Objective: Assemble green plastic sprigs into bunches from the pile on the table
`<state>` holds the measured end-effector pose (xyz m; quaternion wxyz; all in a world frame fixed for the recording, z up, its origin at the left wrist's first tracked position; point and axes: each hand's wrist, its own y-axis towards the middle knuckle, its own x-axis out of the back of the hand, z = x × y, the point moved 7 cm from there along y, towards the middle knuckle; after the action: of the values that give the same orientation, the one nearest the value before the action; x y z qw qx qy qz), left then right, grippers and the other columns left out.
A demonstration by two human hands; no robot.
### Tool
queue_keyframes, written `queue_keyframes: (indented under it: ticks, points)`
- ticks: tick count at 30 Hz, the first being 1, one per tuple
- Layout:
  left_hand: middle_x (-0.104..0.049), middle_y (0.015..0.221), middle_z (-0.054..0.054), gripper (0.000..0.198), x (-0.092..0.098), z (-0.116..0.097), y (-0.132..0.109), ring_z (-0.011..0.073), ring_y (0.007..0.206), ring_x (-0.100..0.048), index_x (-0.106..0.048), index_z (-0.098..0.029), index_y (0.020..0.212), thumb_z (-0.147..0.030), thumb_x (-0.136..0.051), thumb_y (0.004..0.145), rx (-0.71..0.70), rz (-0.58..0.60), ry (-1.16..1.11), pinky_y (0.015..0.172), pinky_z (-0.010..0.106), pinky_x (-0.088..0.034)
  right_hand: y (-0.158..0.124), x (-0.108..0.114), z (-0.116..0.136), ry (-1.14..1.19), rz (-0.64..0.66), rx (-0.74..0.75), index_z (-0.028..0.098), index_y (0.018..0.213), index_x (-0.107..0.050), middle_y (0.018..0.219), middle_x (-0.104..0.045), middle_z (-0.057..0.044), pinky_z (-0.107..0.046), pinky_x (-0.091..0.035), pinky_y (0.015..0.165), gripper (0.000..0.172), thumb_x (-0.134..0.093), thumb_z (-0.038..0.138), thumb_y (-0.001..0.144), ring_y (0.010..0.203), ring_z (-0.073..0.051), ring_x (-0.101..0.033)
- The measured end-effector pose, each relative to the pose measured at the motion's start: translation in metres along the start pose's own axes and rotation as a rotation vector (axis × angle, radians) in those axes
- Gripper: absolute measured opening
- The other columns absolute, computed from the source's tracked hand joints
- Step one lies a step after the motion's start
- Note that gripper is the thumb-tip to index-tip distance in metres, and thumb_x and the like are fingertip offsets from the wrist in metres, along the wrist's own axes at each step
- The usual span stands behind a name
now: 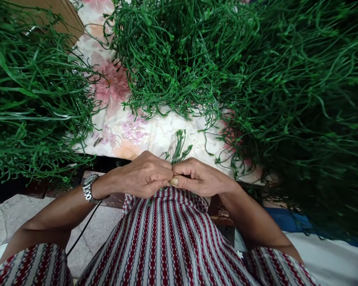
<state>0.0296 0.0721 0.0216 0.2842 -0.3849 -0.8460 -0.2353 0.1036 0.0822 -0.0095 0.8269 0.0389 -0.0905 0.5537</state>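
My left hand (149, 174), with a metal watch (88, 187) at its wrist, is closed, its fingers and thumb pressed together. My right hand (197, 177) meets it, thumb and fingers pinched at the same spot. Up from between the two hands rises a small green branching stem (179, 147) with bud-like tips, its lower part hidden by the fingers. It looks like artificial greenery. The hands are just above my lap, at the near edge of a floral cloth (119, 137).
Ahead on the cloth lies a big heap of similar green stems (179, 63), spreading into a darker mass (313, 103) on the right. Another heap (35, 103) is at the left, by a cardboard box (62, 18). A black cable (83, 228) runs down at lower left.
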Motion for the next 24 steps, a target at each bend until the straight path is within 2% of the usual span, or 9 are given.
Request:
queue_keyframes:
  ticks: [3,6,9,11,13,16,20,24]
  points:
    - [-0.038,0.048,-0.003,0.034,0.007,0.001,0.001,0.0087,0.048,-0.037,-0.038,-0.017,0.050,-0.015,-0.040,0.085,-0.038,-0.046,-0.157,0.048,0.024,-0.030,-0.001,0.001,0.003,0.167,0.036,0.052,0.014,0.061,-0.045,0.054,-0.040,0.005,-0.018,-0.028,0.047,0.037,-0.042,0.036,0.091,0.048,-0.004,-0.034]
    - [-0.040,0.049,-0.002,0.032,0.017,0.009,-0.003,0.0082,0.048,-0.038,-0.048,-0.015,0.056,-0.021,-0.044,0.087,0.021,-0.119,-0.247,0.048,0.022,-0.031,-0.005,0.007,0.008,0.210,0.029,0.133,0.012,0.065,-0.049,0.062,-0.052,-0.001,-0.020,-0.037,0.054,0.037,-0.039,0.036,0.092,0.055,-0.006,-0.046]
    - [-0.045,0.053,-0.001,0.023,0.022,0.016,-0.008,0.0079,0.051,-0.040,-0.058,-0.014,0.069,-0.021,-0.046,0.087,0.111,-0.194,-0.192,0.050,0.021,-0.032,-0.011,0.025,0.012,0.037,-0.185,0.144,0.012,0.073,-0.054,0.065,-0.055,-0.003,-0.022,-0.041,0.061,0.029,-0.043,0.032,0.091,0.062,-0.009,-0.051]
    - [-0.046,0.055,-0.001,0.021,0.019,0.018,-0.010,0.0081,0.054,-0.042,-0.060,-0.014,0.073,-0.020,-0.046,0.087,0.166,-0.206,-0.132,0.052,0.021,-0.033,-0.016,0.037,0.015,-0.078,-0.389,0.123,0.013,0.077,-0.055,0.065,-0.054,-0.002,-0.023,-0.041,0.060,0.023,-0.043,0.028,0.091,0.063,-0.010,-0.051]
    - [-0.048,0.057,-0.001,0.020,0.015,0.021,-0.010,0.0080,0.055,-0.043,-0.060,-0.014,0.073,-0.021,-0.047,0.087,0.225,-0.242,-0.110,0.053,0.021,-0.034,-0.020,0.039,0.020,-0.182,-0.526,0.113,0.014,0.081,-0.055,0.069,-0.055,-0.003,-0.024,-0.042,0.062,0.019,-0.043,0.025,0.091,0.066,-0.011,-0.052]
    - [-0.046,0.059,-0.002,0.022,0.007,0.026,-0.010,0.0074,0.056,-0.043,-0.057,-0.013,0.068,-0.021,-0.048,0.086,0.300,-0.320,-0.152,0.053,0.020,-0.034,-0.017,0.027,0.024,-0.395,-0.579,0.096,0.015,0.090,-0.054,0.079,-0.057,-0.004,-0.026,-0.043,0.067,0.013,-0.050,0.027,0.088,0.074,-0.013,-0.052]
    - [-0.039,0.057,-0.003,0.029,-0.002,0.031,-0.008,0.0067,0.054,-0.039,-0.049,-0.013,0.058,-0.018,-0.044,0.086,0.358,-0.339,-0.240,0.052,0.020,-0.031,-0.012,0.012,0.016,-0.616,-0.618,0.085,0.013,0.092,-0.053,0.081,-0.056,-0.007,-0.028,-0.045,0.068,0.020,-0.056,0.031,0.084,0.077,-0.016,-0.051]
    - [-0.046,0.061,-0.002,0.022,-0.002,0.032,-0.010,0.0073,0.057,-0.044,-0.057,-0.013,0.067,-0.015,-0.044,0.085,0.363,-0.345,-0.314,0.054,0.019,-0.034,-0.021,0.017,0.014,-0.654,-0.659,0.108,0.014,0.094,-0.055,0.083,-0.057,-0.007,-0.029,-0.047,0.067,0.018,-0.058,0.027,0.082,0.077,-0.016,-0.054]
